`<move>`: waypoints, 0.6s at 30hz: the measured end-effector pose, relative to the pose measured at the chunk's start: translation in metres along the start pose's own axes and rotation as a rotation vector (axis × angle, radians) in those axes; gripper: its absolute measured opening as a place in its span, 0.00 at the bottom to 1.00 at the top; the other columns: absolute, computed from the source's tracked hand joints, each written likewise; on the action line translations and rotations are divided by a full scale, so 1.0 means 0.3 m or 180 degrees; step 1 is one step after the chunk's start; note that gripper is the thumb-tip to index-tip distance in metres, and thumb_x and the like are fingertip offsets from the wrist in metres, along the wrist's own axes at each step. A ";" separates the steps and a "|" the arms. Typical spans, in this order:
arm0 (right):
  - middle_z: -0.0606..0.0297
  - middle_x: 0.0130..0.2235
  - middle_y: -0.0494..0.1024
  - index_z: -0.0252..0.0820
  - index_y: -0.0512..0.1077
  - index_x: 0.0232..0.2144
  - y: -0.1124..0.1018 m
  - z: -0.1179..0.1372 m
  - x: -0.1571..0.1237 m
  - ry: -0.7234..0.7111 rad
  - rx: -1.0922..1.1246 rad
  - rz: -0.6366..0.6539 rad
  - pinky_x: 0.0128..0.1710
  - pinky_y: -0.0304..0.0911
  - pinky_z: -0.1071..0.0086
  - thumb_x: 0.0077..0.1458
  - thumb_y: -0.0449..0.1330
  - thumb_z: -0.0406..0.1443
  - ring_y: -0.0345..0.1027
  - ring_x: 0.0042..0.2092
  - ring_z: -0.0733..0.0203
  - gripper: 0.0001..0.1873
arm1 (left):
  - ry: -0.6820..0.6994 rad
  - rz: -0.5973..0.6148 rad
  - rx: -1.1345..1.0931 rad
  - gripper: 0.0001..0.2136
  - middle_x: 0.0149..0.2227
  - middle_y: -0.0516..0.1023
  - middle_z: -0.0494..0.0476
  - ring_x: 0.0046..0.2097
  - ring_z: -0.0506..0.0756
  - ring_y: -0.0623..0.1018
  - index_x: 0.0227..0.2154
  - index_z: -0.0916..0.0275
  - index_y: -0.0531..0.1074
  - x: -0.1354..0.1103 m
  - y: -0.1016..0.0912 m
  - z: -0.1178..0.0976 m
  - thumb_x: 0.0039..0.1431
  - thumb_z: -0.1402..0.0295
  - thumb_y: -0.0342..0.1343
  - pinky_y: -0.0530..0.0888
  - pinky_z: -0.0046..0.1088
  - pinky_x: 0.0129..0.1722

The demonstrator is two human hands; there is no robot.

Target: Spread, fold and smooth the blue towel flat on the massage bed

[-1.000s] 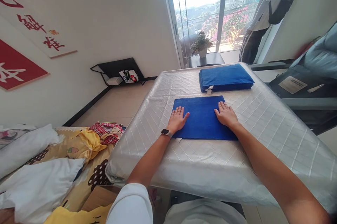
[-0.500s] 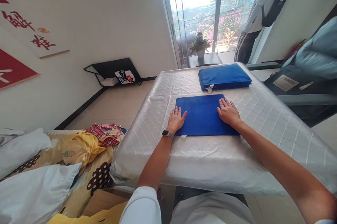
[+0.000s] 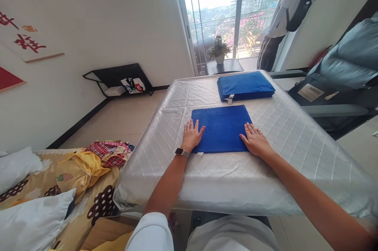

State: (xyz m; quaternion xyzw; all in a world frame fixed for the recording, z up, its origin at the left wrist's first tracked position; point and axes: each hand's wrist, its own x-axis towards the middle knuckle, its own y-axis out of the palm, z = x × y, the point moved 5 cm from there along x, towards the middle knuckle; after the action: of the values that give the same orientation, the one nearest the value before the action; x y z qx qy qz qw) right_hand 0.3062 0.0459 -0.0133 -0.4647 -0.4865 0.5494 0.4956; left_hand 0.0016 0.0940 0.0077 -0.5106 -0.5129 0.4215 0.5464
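The blue cloth [image 3: 223, 130] lies between the flat, unclenched left hand [image 3: 191, 137] and right hand [image 3: 256, 140], its side edges partly beneath them.

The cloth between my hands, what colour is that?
Blue: the cloth shows best in the head view.

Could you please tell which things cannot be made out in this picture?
Head view: nearer blue cloth, where the left hand and right hand cover it.
Head view: its white tag's print, too small.
Head view: rest of the red-lettered wall hanging, cut off by the left edge.
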 end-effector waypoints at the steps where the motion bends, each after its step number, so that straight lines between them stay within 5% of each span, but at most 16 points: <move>1: 0.52 0.75 0.43 0.26 0.48 0.74 0.000 0.001 0.003 -0.0003 0.0006 -0.0001 0.73 0.38 0.55 0.71 0.36 0.49 0.36 0.75 0.52 0.40 | 0.0016 -0.0116 0.0017 0.35 0.73 0.52 0.71 0.74 0.67 0.54 0.71 0.67 0.56 -0.003 -0.012 -0.012 0.73 0.47 0.32 0.52 0.49 0.71; 5: 0.52 0.75 0.44 0.28 0.48 0.74 0.000 0.004 0.005 -0.0002 0.0030 -0.0043 0.73 0.38 0.55 0.71 0.37 0.49 0.36 0.75 0.52 0.39 | 0.0501 -0.0392 -0.0035 0.32 0.72 0.57 0.67 0.73 0.63 0.55 0.68 0.67 0.62 -0.027 -0.052 -0.156 0.75 0.50 0.33 0.50 0.46 0.73; 10: 0.50 0.75 0.46 0.24 0.49 0.73 -0.007 0.014 -0.009 -0.0030 -0.0039 -0.0132 0.73 0.39 0.54 0.71 0.38 0.46 0.39 0.75 0.50 0.38 | 0.1590 -0.0236 -0.0246 0.32 0.72 0.59 0.64 0.73 0.59 0.57 0.68 0.68 0.62 -0.050 -0.048 -0.501 0.75 0.49 0.33 0.52 0.41 0.73; 13: 0.52 0.75 0.46 0.26 0.49 0.74 -0.014 0.017 -0.020 -0.0067 -0.0066 -0.0141 0.73 0.40 0.54 0.69 0.40 0.40 0.39 0.75 0.51 0.36 | 0.1735 -0.0279 -0.0321 0.33 0.72 0.57 0.64 0.74 0.59 0.54 0.69 0.68 0.60 -0.029 -0.025 -0.651 0.75 0.50 0.31 0.49 0.41 0.73; 15: 0.54 0.75 0.46 0.28 0.48 0.74 -0.019 0.018 -0.024 -0.0073 -0.0061 -0.0121 0.73 0.40 0.55 0.69 0.40 0.38 0.38 0.75 0.52 0.36 | 0.1650 -0.0167 -0.0355 0.34 0.73 0.56 0.65 0.74 0.59 0.53 0.70 0.69 0.59 -0.010 0.002 -0.688 0.75 0.50 0.29 0.49 0.41 0.73; 18: 0.53 0.75 0.46 0.27 0.48 0.74 -0.024 0.017 -0.024 -0.0041 -0.0068 -0.0094 0.73 0.39 0.55 0.70 0.39 0.42 0.39 0.75 0.51 0.37 | 0.1486 0.0066 -0.0372 0.35 0.73 0.54 0.65 0.74 0.59 0.52 0.71 0.69 0.56 -0.003 0.035 -0.649 0.75 0.49 0.28 0.49 0.42 0.73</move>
State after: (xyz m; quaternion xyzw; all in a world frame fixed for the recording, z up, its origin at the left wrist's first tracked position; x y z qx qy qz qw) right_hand 0.3024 0.0386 -0.0054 -0.4591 -0.5023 0.5398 0.4955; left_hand 0.1953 0.0701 0.0065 -0.6303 -0.3909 0.2672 0.6153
